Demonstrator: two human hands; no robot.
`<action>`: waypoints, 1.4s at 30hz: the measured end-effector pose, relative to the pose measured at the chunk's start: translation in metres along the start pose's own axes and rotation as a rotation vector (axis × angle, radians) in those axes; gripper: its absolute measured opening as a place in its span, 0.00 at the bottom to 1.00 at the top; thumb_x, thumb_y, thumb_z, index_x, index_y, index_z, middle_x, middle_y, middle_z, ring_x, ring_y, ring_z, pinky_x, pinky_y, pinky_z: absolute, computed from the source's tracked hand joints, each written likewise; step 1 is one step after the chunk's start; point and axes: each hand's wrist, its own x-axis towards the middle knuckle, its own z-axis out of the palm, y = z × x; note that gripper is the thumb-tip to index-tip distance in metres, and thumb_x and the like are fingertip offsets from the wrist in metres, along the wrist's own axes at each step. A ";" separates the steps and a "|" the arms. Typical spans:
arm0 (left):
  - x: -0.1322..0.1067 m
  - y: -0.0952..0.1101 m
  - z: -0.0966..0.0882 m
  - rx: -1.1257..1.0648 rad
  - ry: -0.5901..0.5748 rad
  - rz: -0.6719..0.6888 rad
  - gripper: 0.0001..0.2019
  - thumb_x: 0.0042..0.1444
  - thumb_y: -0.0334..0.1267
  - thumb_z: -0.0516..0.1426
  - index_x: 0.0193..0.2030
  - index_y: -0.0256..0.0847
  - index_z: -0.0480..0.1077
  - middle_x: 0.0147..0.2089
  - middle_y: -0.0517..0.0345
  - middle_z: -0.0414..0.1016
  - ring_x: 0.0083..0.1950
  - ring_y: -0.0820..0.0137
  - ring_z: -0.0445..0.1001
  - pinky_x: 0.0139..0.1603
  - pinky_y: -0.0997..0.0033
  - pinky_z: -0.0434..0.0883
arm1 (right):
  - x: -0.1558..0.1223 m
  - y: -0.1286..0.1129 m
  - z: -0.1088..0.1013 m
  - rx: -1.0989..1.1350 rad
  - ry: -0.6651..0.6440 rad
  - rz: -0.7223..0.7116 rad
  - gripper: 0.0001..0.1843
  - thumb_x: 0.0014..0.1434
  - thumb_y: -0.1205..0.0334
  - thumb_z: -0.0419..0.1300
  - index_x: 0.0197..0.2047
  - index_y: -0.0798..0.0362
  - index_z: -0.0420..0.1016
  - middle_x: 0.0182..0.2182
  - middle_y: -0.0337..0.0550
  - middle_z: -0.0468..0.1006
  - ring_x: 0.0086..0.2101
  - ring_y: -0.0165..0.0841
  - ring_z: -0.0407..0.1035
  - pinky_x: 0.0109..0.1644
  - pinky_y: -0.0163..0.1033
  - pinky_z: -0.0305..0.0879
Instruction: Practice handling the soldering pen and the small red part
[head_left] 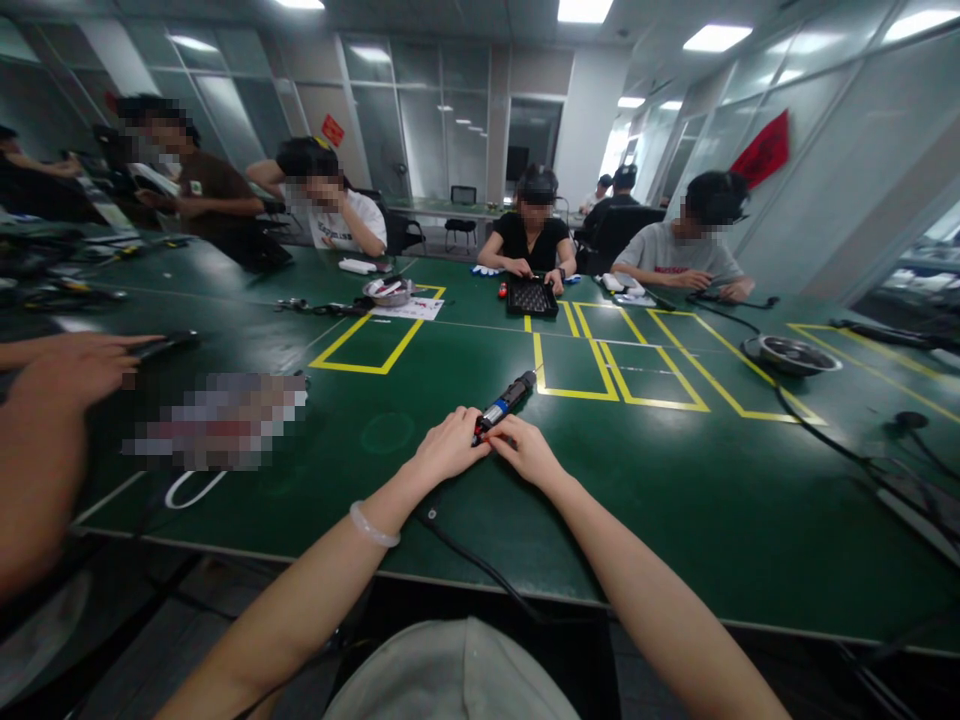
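Note:
A black electric screwdriver (508, 398) with a blue band lies at a slant over the green table, its thin bit pointing away from me and to the right. My left hand (450, 443) is closed around its rear part. The fingertips of my right hand (527, 450) are pinched against the same rear end, beside a small red part between the two hands. My fingers partly hide that end. A black cable (480, 565) runs from under my left forearm towards the table's front edge.
Yellow tape outlines (577, 395) mark the green table (337, 420). A metal bowl (799, 355) stands at right, another bowl (388, 290) farther back. Across the table, a person handles a black tray (532, 296). A neighbour's hand (82, 365) reaches in at left, near a blurred-out item (217, 420).

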 end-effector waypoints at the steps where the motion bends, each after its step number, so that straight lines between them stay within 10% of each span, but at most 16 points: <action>1: 0.001 0.000 0.000 -0.011 -0.009 -0.013 0.20 0.58 0.52 0.52 0.52 0.44 0.62 0.51 0.48 0.67 0.51 0.58 0.71 0.42 0.63 0.69 | -0.001 -0.001 0.000 0.003 0.009 0.001 0.06 0.62 0.66 0.56 0.38 0.51 0.75 0.39 0.44 0.74 0.38 0.34 0.69 0.43 0.37 0.64; 10: 0.001 -0.022 -0.012 0.000 -0.024 -0.127 0.25 0.56 0.53 0.54 0.57 0.45 0.61 0.54 0.46 0.65 0.55 0.55 0.69 0.48 0.60 0.68 | -0.004 0.004 -0.006 -0.047 0.038 0.068 0.07 0.62 0.64 0.55 0.39 0.51 0.75 0.34 0.42 0.72 0.32 0.31 0.66 0.38 0.36 0.62; 25: -0.004 -0.149 -0.044 0.028 0.118 -0.760 0.34 0.53 0.59 0.51 0.61 0.39 0.60 0.59 0.36 0.61 0.58 0.46 0.66 0.53 0.47 0.67 | -0.005 0.008 -0.008 -0.062 0.005 0.092 0.07 0.62 0.65 0.55 0.39 0.51 0.75 0.34 0.41 0.72 0.31 0.30 0.66 0.38 0.35 0.60; 34: -0.007 -0.150 -0.041 0.184 0.343 -0.707 0.28 0.51 0.50 0.58 0.55 0.36 0.63 0.57 0.39 0.64 0.56 0.50 0.66 0.51 0.55 0.69 | -0.005 0.010 -0.007 -0.069 -0.006 0.093 0.08 0.62 0.65 0.55 0.40 0.52 0.75 0.34 0.41 0.72 0.31 0.29 0.66 0.37 0.34 0.60; 42: -0.007 -0.146 -0.044 0.205 0.310 -0.692 0.14 0.53 0.49 0.56 0.40 0.42 0.71 0.50 0.46 0.69 0.51 0.54 0.68 0.46 0.57 0.70 | -0.005 0.009 -0.007 -0.080 -0.016 0.093 0.07 0.62 0.65 0.55 0.39 0.53 0.75 0.34 0.41 0.72 0.31 0.29 0.66 0.38 0.34 0.61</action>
